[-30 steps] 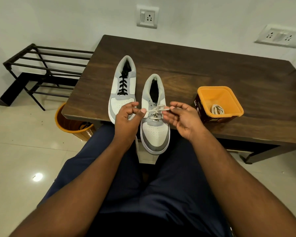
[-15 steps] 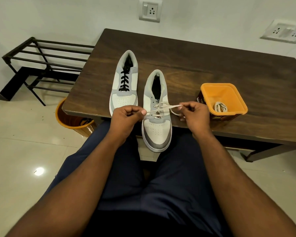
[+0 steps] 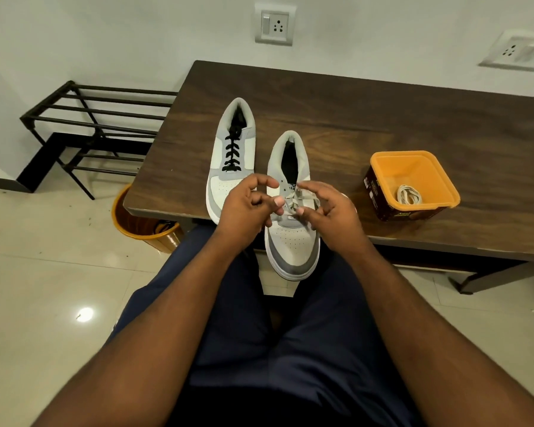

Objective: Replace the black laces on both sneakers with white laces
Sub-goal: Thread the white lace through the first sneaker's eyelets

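Note:
Two grey-and-white sneakers lie on the dark wooden table [image 3: 383, 118]. The left sneaker [image 3: 232, 167] carries black laces [image 3: 232, 152]. The right sneaker [image 3: 292, 241] juts over the table's front edge, and a white lace [image 3: 296, 197] is threaded through its lower eyelets. My left hand [image 3: 247, 204] and my right hand [image 3: 327, 211] meet over that shoe's eyelets. Each hand pinches part of the white lace between thumb and fingers. A second white lace [image 3: 409, 194] lies coiled in the orange tub [image 3: 413, 161] at the right.
An orange bin [image 3: 130, 220] stands on the tiled floor under the table's left corner. A black metal rack [image 3: 84, 118] stands against the wall at the left. My legs in dark blue trousers [image 3: 275, 349] fill the foreground.
Both hands had held the white lace stretched sideways across the shoe. They have since come together over the eyelets, and the lace hangs slack between them.

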A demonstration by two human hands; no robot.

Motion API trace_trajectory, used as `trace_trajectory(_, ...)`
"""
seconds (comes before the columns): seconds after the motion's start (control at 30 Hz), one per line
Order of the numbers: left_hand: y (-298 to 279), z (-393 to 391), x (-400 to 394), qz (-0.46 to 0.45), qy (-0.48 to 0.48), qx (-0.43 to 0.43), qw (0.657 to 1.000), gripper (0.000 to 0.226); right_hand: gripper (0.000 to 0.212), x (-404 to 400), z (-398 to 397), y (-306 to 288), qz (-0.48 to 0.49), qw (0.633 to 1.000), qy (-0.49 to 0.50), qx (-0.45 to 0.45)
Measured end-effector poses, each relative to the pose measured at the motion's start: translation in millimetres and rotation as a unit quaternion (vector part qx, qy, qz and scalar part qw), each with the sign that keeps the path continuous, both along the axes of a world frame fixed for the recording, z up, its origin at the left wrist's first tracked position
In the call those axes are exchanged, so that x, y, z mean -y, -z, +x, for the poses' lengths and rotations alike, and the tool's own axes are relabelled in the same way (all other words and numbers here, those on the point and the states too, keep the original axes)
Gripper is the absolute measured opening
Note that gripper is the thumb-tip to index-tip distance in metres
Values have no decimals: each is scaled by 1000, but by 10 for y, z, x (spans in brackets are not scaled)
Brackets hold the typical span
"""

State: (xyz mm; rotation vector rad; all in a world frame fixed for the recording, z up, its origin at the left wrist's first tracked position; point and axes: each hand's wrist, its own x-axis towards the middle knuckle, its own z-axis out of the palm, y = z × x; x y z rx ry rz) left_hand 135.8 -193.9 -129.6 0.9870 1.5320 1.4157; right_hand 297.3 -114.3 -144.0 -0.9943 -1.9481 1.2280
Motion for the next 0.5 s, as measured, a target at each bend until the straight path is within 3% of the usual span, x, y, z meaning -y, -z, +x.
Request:
trace_trajectory(0.03,-15,22,-12,2,21,-14,1000,23,45,26,-31,-36,-61,998,-30,-14)
trace_trajectory(0.1,-28,41,-45,7,38,-30,999,29,34,49,-87,-65,-117,991,-48,-45)
trace_trajectory(0.17,-30,6,-68,0,9,-18,1000,29,15,26,-85,-69,-99,993,-10,-61)
trace_trajectory(0.23,-20,-50,-74,-3,-10,11,1000,22,11,-24,-38,-44,-64,996,32,-45)
trace_trajectory(0.33,19,-58,-98,-2,14,28,1000,11,22,-69,6,-35,-29,999,16,-5)
trace_trajectory(0.43,6,-5,-152,-7,49,-19,999,21,44,-43,-58,-88,-59,997,-43,-19)
trace_trajectory(0.5,-37,25,-192,-4,65,-38,997,26,35,-31,-112,-125,-115,990,-47,-65)
